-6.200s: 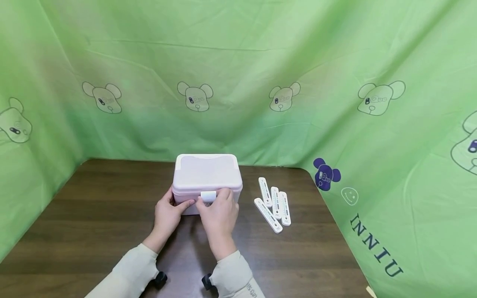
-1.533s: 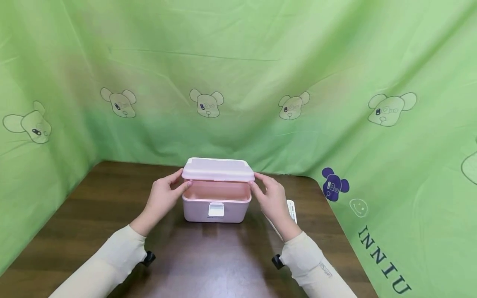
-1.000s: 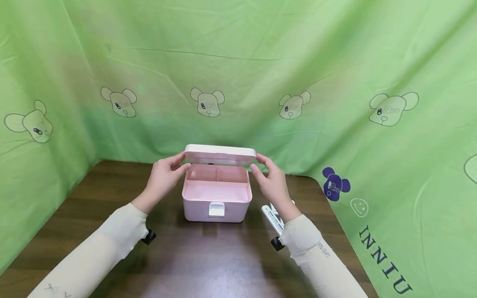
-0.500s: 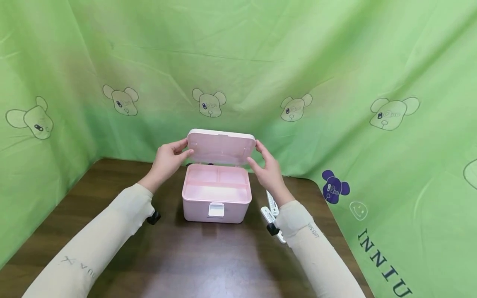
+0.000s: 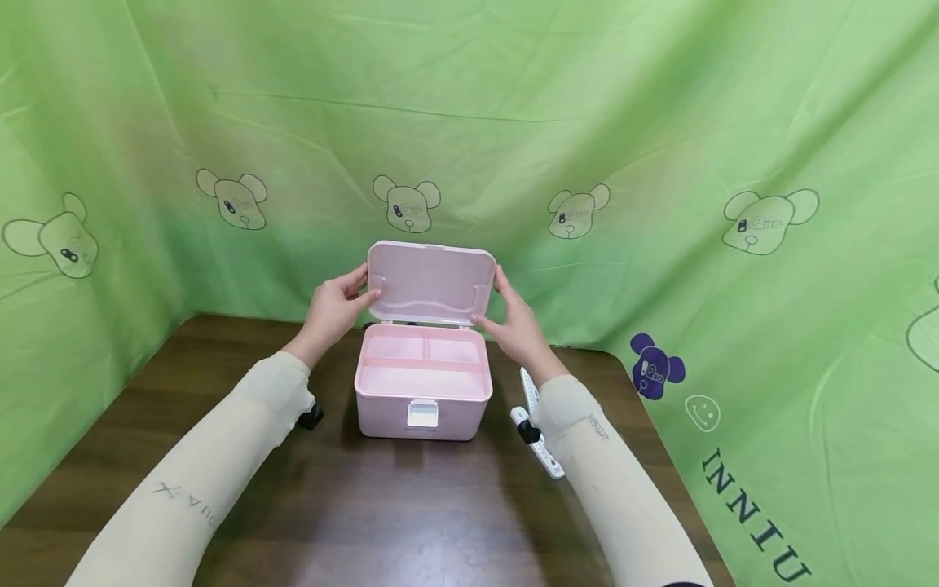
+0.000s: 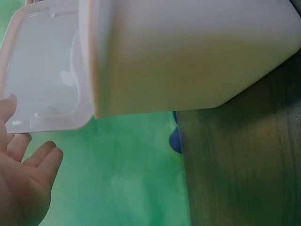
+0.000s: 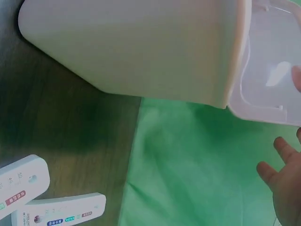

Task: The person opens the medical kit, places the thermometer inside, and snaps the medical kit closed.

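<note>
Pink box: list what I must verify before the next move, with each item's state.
1. Lid raised off the box: ok, it stands up at the back, leaving the compartments uncovered.
2. Left hand on the lid: ok, it pinches the lid's left edge.
3. Right hand on the lid: ok, it pinches the right edge.
4. Lid stays up unaided: cannot tell, both hands hold it.
5. A hand free for the white strips: not ok, both are on the lid.
6. White strips fully visible from the head view: not ok, the right sleeve and wrist gear cover part.
</note>
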`<state>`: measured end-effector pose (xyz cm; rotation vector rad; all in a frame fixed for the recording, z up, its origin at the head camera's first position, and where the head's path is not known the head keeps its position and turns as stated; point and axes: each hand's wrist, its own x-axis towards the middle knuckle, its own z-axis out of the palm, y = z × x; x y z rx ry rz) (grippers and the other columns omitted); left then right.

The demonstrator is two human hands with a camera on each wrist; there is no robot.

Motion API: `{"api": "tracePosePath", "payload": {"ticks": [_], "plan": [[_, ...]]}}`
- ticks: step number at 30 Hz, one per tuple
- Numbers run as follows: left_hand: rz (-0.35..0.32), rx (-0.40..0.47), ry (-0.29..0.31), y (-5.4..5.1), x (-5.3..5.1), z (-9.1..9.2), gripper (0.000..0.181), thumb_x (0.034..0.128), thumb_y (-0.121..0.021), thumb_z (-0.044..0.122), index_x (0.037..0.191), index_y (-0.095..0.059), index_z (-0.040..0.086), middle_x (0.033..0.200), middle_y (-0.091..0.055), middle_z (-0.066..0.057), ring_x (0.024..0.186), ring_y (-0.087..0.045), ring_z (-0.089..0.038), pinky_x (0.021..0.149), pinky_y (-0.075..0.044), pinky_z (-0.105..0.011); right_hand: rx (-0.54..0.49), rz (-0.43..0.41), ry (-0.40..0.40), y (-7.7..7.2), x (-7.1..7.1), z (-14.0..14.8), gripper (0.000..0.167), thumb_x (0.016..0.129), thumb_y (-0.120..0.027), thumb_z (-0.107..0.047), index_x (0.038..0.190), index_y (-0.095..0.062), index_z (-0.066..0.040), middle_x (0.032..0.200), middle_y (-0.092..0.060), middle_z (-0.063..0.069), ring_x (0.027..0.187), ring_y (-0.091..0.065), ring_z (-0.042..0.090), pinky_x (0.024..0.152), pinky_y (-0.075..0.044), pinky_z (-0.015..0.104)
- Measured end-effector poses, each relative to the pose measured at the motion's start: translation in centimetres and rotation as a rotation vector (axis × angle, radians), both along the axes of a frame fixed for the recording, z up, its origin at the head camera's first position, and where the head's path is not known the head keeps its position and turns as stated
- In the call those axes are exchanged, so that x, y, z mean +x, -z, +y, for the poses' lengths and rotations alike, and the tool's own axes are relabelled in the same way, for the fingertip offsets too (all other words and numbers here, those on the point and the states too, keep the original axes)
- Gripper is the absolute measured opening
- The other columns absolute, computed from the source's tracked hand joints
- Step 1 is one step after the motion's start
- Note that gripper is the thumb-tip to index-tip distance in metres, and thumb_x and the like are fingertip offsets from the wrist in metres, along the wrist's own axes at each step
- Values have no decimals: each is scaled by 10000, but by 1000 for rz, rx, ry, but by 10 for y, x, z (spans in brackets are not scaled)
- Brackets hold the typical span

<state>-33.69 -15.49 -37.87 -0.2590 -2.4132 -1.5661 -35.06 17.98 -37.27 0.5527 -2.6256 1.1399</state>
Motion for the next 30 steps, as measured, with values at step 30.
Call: {"api": "tracePosePath", "payload": {"ticks": [30], "plan": [[-156, -171, 115, 41, -15, -6, 832, 958, -728, 150, 1635, -245, 164, 1665, -299, -46, 1498, -363, -294, 1195, -366, -450, 81, -141, 39, 42, -22, -3, 920, 928, -744, -225, 1657, -186, -275, 1656, -336, 109, 1514, -307, 383, 1222, -276, 569]]}}
